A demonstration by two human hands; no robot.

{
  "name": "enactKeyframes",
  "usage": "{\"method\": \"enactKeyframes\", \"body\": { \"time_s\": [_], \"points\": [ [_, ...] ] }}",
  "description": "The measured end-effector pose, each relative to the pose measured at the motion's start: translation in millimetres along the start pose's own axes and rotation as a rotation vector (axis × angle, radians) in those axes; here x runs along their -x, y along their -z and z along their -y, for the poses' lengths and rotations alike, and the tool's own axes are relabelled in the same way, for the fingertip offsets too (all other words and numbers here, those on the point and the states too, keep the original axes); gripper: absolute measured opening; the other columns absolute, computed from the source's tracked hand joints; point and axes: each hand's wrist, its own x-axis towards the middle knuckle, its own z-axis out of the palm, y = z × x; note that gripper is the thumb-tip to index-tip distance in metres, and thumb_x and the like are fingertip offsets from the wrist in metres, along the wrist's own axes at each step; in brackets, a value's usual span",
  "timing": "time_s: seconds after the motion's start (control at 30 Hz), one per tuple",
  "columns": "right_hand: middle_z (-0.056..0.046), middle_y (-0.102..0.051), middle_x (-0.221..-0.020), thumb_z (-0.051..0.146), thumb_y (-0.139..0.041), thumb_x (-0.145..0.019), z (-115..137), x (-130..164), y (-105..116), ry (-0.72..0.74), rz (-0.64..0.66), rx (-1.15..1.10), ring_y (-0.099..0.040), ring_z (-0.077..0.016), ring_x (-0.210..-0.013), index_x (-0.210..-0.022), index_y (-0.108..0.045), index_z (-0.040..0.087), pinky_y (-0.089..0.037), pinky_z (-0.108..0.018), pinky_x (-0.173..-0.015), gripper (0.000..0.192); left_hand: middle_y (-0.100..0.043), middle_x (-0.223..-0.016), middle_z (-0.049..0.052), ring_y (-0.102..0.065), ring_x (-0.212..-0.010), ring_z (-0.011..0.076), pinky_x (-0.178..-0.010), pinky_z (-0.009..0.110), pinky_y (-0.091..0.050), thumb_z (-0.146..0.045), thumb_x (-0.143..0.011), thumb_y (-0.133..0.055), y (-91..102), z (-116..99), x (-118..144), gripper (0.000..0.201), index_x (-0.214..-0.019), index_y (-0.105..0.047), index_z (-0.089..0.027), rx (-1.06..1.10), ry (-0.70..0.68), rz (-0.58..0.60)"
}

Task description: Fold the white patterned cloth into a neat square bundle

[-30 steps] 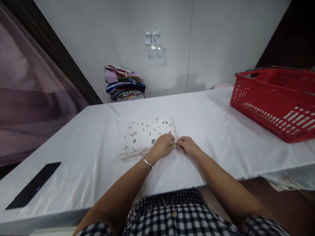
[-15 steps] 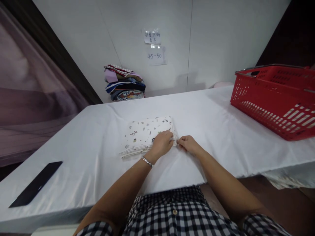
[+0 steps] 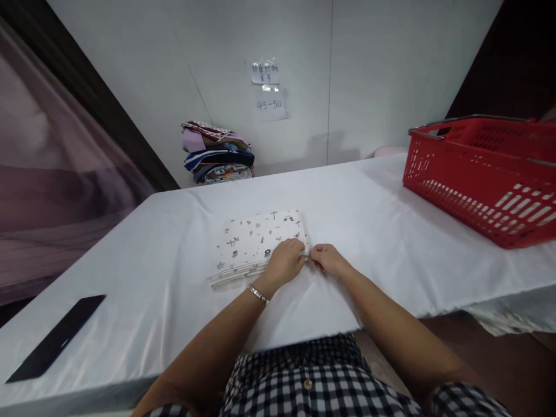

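A folded white cloth [image 3: 247, 237] with small plant-like prints lies on the table in front of me, its layered edge facing me. At its near right corner my left hand [image 3: 285, 262] rests over the top, fingers bent and gripping the edge; a silver bracelet is on that wrist. Just to the right, my right hand [image 3: 329, 259] pinches the corner of the same cloth between thumb and fingers. The two hands nearly touch, and they hide most of that corner.
A red plastic basket [image 3: 460, 179] stands at the right on the white-covered table [image 3: 143, 278]. Several folded fabrics form a stack [image 3: 219, 153] by the wall at the back. A flat black object [image 3: 56, 339] lies at the left, and paper signs [image 3: 269, 104] hang on the wall.
The view has shifted slightly. My right hand has drawn a little closer to my left hand at the corner; the cloth stays in place.
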Motion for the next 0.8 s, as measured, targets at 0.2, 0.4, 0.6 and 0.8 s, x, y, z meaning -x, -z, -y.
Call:
{"method": "enactKeyframes", "body": {
  "time_s": [0.2, 0.4, 0.6, 0.8],
  "points": [
    [0.005, -0.05, -0.046, 0.027, -0.054, -0.065, 7, 3, -2, -0.049, 0.045, -0.114, -0.036, -0.0043, -0.034, -0.056, -0.046, 0.018, -0.019, -0.018, -0.033, 0.015, -0.055, -0.088, 0.004, -0.051, -0.083, 0.0197, -0.072, 0.033, -0.04, -0.02, -0.075, -0.055, -4.2, -3, 8, 0.017, -0.089, -0.047, -0.02, 0.034, 0.029, -0.021],
    [0.004, -0.051, -0.046, 0.033, -0.054, -0.071, 7, 3, 7, 0.034, -0.059, 0.066, -0.04, -0.0053, -0.036, -0.06, -0.052, 0.017, -0.027, -0.019, -0.037, 0.019, -0.056, -0.09, 0.004, -0.051, -0.086, 0.0197, -0.073, 0.033, -0.04, -0.015, -0.079, -0.049, 0.1, -3, 3, 0.013, -0.091, -0.047, -0.021, -0.023, 0.095, -0.083],
    [0.002, -0.056, -0.045, 0.027, -0.057, -0.071, -3, -6, 10, 0.01, -0.093, 0.238, -0.042, -0.0065, -0.033, -0.058, -0.058, 0.016, -0.031, -0.02, -0.039, 0.017, -0.056, -0.09, 0.005, -0.05, -0.088, 0.0208, -0.076, 0.035, -0.04, -0.013, -0.079, -0.048, -0.9, -3, 3, 0.013, -0.09, -0.049, -0.021, -0.079, 0.048, -0.071],
    [-0.001, -0.059, -0.046, 0.03, -0.061, -0.07, 0, -10, 6, -0.028, -0.025, 0.293, -0.046, -0.0084, -0.034, -0.055, -0.058, 0.016, -0.033, -0.021, -0.039, 0.02, -0.056, -0.091, 0.005, -0.049, -0.087, 0.021, -0.076, 0.034, -0.039, -0.012, -0.078, -0.049, -4.9, -2, 4, 0.013, -0.089, -0.049, -0.02, -0.095, 0.021, -0.086]
  ]
}}
